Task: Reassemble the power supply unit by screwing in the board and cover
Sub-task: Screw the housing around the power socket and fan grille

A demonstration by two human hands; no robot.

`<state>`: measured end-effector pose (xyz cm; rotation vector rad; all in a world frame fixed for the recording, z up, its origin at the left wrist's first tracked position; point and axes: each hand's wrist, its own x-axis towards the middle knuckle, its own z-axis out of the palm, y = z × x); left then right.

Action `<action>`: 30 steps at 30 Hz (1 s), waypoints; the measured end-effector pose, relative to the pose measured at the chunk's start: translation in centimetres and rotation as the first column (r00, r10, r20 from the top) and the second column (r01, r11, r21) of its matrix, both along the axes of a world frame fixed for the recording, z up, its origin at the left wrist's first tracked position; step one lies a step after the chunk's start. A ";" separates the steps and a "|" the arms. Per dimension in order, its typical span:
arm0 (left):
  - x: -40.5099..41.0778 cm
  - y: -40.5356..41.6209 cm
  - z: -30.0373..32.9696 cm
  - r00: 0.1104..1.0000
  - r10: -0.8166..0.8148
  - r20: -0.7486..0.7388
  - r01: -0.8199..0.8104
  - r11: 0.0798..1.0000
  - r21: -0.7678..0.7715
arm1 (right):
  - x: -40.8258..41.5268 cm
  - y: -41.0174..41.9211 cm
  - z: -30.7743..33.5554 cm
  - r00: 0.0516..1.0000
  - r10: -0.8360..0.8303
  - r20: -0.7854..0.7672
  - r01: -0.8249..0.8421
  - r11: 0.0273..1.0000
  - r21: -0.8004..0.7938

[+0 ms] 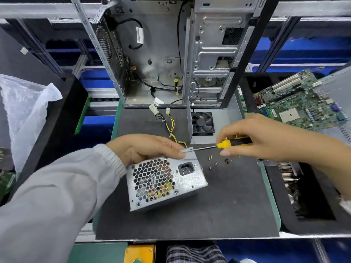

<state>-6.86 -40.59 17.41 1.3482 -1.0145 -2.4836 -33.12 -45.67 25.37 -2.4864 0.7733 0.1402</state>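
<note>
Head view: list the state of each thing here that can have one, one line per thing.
Power supply unit: cover on, tilted on the mat.
Left hand: grips the unit's top edge.
Right hand: holds the screwdriver.
Screwdriver: tip at the unit's top corner.
Screws: loose on the mat.
Computer case: open, standing.
Fan: detached from the case.

Dull galvanized-metal power supply (167, 183) on matt, seemingly rubbery mat (218, 205) — glossy plastic screwdriver handle (225, 144).

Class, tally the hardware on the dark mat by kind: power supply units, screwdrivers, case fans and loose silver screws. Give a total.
Power supply unit: 1
Screwdriver: 1
Case fan: 1
Loose silver screws: about 4; tiny, so uncertain
Total: about 7
</note>
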 end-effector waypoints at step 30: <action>0.3 -0.6 -0.5 0.999 -0.052 0.003 0.052 0.998 0.044 | 0.8 1.9 3.3 0.928 0.122 -0.353 -0.295 0.821 -0.490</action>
